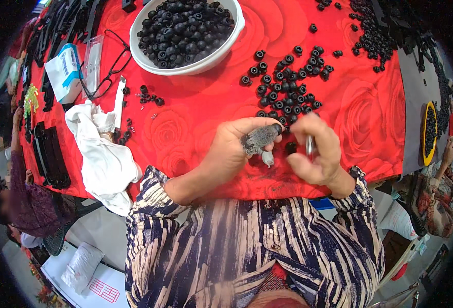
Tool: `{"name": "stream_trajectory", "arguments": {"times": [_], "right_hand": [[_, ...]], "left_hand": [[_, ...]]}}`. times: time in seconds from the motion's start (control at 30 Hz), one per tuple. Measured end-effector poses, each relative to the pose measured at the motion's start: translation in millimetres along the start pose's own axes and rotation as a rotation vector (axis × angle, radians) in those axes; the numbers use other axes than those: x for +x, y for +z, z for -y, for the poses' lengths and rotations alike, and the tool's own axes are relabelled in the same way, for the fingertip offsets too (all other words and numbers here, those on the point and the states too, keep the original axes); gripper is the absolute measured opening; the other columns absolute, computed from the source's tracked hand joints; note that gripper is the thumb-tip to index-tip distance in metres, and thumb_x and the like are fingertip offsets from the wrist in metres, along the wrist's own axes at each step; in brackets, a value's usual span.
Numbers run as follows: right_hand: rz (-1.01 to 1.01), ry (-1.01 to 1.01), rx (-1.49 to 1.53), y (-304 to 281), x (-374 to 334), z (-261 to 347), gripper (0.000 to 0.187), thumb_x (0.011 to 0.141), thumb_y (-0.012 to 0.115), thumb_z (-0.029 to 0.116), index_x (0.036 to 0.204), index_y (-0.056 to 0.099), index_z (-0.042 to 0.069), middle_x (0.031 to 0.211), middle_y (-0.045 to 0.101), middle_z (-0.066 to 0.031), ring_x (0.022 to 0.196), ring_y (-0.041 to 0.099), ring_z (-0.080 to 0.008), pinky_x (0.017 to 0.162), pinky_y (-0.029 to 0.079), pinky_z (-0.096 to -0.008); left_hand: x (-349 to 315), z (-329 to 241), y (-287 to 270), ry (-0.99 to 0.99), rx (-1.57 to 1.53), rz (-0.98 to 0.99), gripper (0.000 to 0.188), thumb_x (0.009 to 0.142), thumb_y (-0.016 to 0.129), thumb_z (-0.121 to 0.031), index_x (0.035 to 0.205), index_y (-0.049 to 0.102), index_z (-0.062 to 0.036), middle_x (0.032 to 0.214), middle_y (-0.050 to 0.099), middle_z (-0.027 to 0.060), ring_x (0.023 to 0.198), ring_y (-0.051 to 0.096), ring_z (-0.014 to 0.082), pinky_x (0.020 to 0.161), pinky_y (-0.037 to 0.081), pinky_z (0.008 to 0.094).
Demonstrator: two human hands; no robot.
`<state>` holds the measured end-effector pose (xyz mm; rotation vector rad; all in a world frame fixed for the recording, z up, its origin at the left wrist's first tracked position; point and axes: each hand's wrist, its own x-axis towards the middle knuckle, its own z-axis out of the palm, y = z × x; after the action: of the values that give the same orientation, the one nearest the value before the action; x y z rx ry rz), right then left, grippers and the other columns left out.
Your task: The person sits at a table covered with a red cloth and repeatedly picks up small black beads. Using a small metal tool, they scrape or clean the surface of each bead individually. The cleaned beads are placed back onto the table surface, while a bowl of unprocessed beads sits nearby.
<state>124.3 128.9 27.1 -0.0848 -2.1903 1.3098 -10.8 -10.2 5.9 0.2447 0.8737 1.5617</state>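
My left hand [227,149] is closed, pinching a small black round part [274,129] at its fingertips. A worn grey, speckled covering [260,139] with a pale tip wraps around its finger ends. Close by on the right, my right hand [316,149] is curled around a small silvery metal tool [310,146], whose kind I cannot make out. A dark piece [291,148] shows at its fingertips; whether it is a part or a finger covering is unclear. Just beyond both hands, many similar black hollow parts [287,97] lie loose on the red rose-patterned cloth [185,123].
A white bowl [185,69] heaped with black parts stands at the back. To the left lie eyeglasses [103,84], a blue-white packet [64,72], a white cloth [100,154] and small springs [154,116]. A yellow tray [430,159] is far right. People sit at both sides.
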Motion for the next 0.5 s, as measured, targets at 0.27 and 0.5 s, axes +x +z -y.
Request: {"name": "stream_trajectory", "arguments": {"times": [0.27, 0.5], "right_hand": [[0.098, 0.281, 0.066, -4.4, 3.0, -2.6, 0.015, 0.088, 0.051, 0.005, 0.101, 0.055, -0.001, 0.079, 0.052, -0.0096, 0.070, 0.052, -0.0204, 0.062, 0.042, -0.0305], [0.092, 0.318, 0.044, -2.7, 2.2, -5.6, 0.014, 0.087, 0.054, 0.005, 0.098, 0.056, -0.002, 0.078, 0.054, -0.0116, 0.068, 0.054, -0.0232, 0.061, 0.043, -0.0317]], "left_hand": [[0.1, -1.8, 0.1, -0.001, 0.168, 0.000, 0.022, 0.088, 0.058, -0.009, 0.109, 0.061, -0.0017, 0.088, 0.063, 0.0051, 0.073, 0.060, 0.0098, 0.063, 0.049, 0.0235], [0.7, -3.5, 0.5, -0.040, 0.166, 0.028, 0.022, 0.091, 0.054, -0.008, 0.111, 0.060, -0.0004, 0.090, 0.064, 0.0052, 0.075, 0.059, 0.0089, 0.064, 0.050, 0.0226]]}}
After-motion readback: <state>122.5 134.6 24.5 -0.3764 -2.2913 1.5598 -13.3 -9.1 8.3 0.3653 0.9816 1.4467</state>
